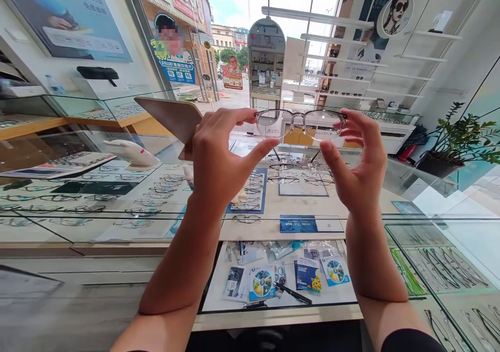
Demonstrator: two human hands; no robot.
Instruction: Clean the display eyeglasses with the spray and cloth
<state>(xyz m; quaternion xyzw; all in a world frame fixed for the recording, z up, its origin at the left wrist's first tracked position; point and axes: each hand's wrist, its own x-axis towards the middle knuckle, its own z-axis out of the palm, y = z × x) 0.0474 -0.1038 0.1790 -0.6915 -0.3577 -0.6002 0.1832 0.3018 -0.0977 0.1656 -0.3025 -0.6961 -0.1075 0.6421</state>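
A pair of eyeglasses (299, 115) with clear lenses and a dark upper rim is held up in front of me, above the glass display counter (273, 232). My left hand (222, 154) pinches its left end, index finger at the hinge and thumb beneath the lens. At the other end, my right hand (357, 156) grips the right hinge, the thumb below the lens. The temples point away and downward. Rows of other eyeglasses (166, 185) lie under the counter's glass.
An open drawer (219, 300) below holds leaflets and a black pen (292, 292). A white hand-shaped stand (130, 153) and a brown-backed panel (172, 120) stand on the counter at left. A mirror (267, 55) rises ahead; a potted plant (443, 143) is at right.
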